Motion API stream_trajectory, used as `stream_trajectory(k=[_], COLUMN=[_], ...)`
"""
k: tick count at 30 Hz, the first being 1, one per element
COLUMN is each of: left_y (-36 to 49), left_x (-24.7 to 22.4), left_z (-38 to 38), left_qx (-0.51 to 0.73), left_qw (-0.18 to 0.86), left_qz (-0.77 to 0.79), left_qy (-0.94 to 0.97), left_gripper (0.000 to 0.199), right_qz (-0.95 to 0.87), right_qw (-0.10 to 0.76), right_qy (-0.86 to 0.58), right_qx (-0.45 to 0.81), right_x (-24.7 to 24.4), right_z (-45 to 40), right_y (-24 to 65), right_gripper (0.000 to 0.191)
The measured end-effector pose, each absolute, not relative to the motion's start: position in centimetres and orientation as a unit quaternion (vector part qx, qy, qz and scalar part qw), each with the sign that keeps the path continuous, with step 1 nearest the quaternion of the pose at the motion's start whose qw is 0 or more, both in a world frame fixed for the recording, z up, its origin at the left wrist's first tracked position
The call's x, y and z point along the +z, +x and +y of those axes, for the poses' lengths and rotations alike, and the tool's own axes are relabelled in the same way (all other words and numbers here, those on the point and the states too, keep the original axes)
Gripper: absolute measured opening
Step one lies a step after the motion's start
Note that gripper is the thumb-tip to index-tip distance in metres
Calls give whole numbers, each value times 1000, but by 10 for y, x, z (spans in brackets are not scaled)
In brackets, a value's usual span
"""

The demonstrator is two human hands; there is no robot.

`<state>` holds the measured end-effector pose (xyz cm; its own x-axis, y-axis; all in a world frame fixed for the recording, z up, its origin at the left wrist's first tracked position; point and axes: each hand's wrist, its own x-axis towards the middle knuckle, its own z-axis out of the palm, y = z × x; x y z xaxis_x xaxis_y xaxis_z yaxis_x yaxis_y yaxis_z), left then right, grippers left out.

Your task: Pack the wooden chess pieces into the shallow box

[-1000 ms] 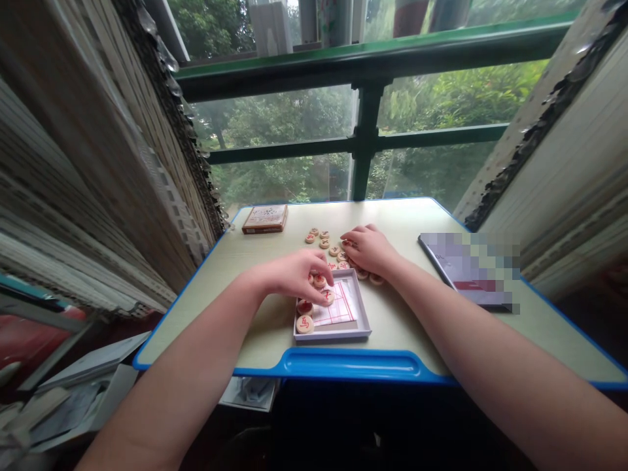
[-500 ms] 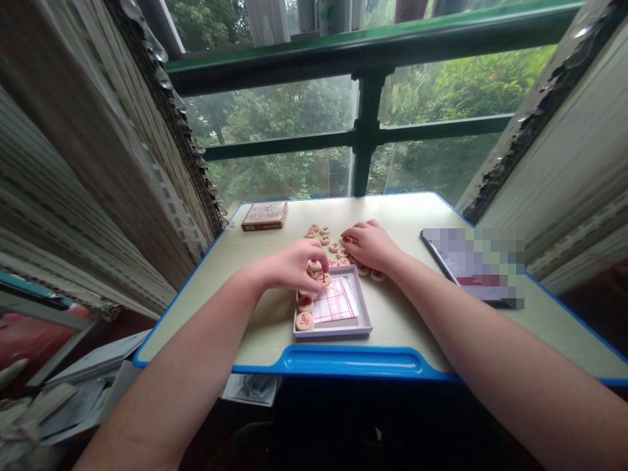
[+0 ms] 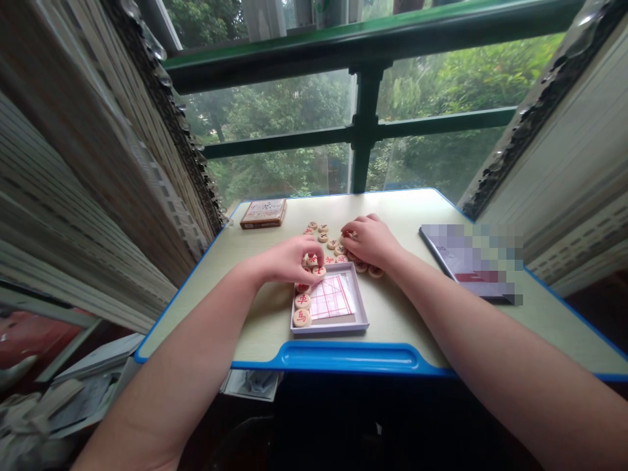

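Observation:
My left hand (image 3: pixel 297 260) is closed on a xiangqi piece (image 3: pixel 318 271) with a red character, held at the far left corner of a shallow white box (image 3: pixel 362 307). Along the box's left wall lie several red-marked pieces, among them a horse piece (image 3: pixel 301 318) in the near corner. A folded paper board (image 3: pixel 333 297) with red lines rests inside. Beyond the box, more wooden pieces (image 3: pixel 332 244) with red or black characters are scattered. My right hand (image 3: pixel 370 239) lies over some of them at the right, fingers curled; what they hold, if anything, is hidden.
A brown printed box (image 3: pixel 263 214) sits at the table's far left. To the right lies a flat tablet-like object (image 3: pixel 456 261), partly blurred. The table (image 3: pixel 206 307) has a blue rim and a blue front tray (image 3: pixel 350 356). Curtains and a green-framed window surround it.
My left hand, with its piece, has shifted slightly toward the far left corner of the box, uncovering more of the pieces along the left wall. My right hand stays nearly in place.

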<state>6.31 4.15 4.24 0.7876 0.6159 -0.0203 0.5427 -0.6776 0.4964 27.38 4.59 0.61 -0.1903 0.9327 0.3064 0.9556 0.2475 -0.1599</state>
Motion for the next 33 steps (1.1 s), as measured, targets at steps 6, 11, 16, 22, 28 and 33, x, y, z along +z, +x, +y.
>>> stream_trajectory(k=[6,11,16,22,28,33], left_y=[62,62,63,62,61,60], left_x=[41,44,47,41,38,38], left_z=[43,42,42,46,49,50], left_qx=[68,75,76,71,75,103], left_qw=[255,271,292,320,345,349], left_qz=[319,321,298,306,299,305], left_qy=[910,904,905,894,886,880], left_gripper=[25,30,29,24,25,24], right_qz=[-773,-767,-767,-764,-764,-763], right_qw=[181,191,197,206,236,237], right_qy=[-607,-611,-610,-611,-600,-601], right_qx=[-33,-33,-32,-24,-19,-17], right_x=[6,7,7,8,11,13], right_z=[45,45,45,44,39,37], right_y=[274,274,274,273,268,268], right_gripper=[29,28,27,26,26,25])
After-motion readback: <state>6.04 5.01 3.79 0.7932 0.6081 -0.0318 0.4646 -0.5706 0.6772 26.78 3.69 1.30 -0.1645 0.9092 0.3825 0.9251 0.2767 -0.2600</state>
